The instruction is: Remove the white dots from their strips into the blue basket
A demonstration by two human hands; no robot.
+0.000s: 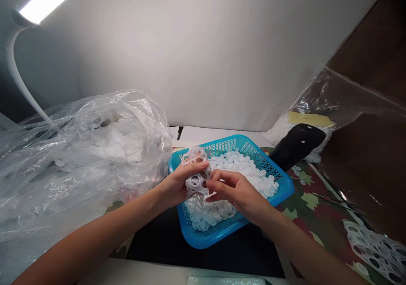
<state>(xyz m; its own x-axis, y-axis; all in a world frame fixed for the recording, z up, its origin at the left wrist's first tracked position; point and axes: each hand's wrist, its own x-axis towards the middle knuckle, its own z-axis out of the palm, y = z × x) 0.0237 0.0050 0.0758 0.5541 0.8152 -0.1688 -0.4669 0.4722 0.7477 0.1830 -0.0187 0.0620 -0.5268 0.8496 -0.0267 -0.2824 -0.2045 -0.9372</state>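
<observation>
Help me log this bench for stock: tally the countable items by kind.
Blue plastic basket: 1
Clear plastic bags: 2
Punched white plastic sheets: 2
Desk lamp: 1
Total: 6
Loose white discs: too many to count, left out.

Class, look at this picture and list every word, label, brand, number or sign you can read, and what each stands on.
None can be read: the yellow strip by the clear plastic bag shows no legible writing, and the blue plastic basket and punched white plastic sheet show no readable marks.
</observation>
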